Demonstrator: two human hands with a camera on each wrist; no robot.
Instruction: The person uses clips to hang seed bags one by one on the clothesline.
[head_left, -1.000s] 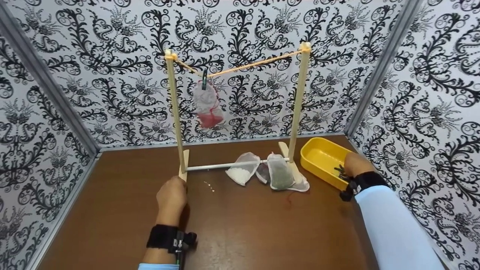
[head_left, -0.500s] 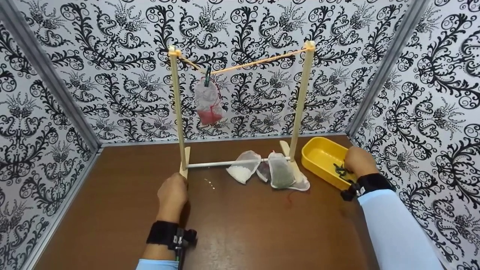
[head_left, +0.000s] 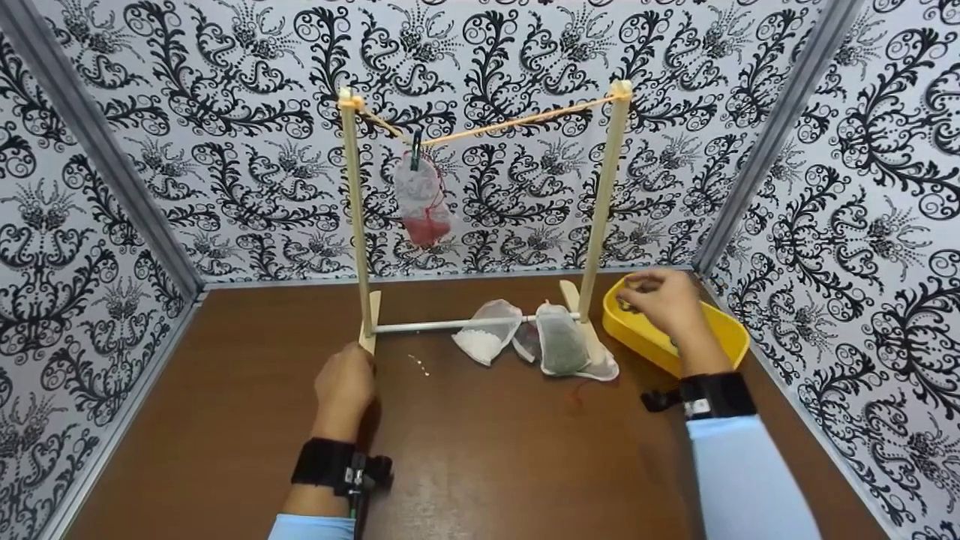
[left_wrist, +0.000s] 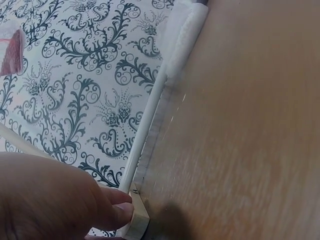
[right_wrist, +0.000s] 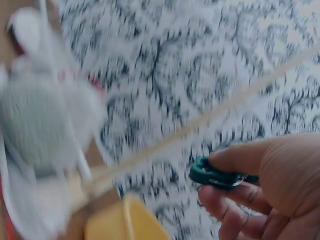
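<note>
A small wooden drying rack (head_left: 355, 217) with an orange string (head_left: 510, 122) stands on the brown table (head_left: 480, 450). A mesh pouch with red filling (head_left: 421, 199) hangs from the string by a green clip. My left hand (head_left: 346, 384) presses on the rack's left foot (left_wrist: 136, 216) with its fingertips. My right hand (head_left: 664, 300) hovers over the yellow tray (head_left: 720, 330) and pinches a green clip (right_wrist: 215, 176) between thumb and fingers. Several mesh pouches lie by the rack's right foot: a white one (head_left: 486, 332), a green one (head_left: 561, 341).
Patterned walls (head_left: 112, 187) close the table in on the left, back and right. A white rod (head_left: 420, 325) joins the rack's feet. A few white grains (head_left: 418, 366) lie on the table right of my left hand.
My right hand has lifted out of the yellow tray with a green clip and moved left and up. The left hand has stayed on the rack's foot.
</note>
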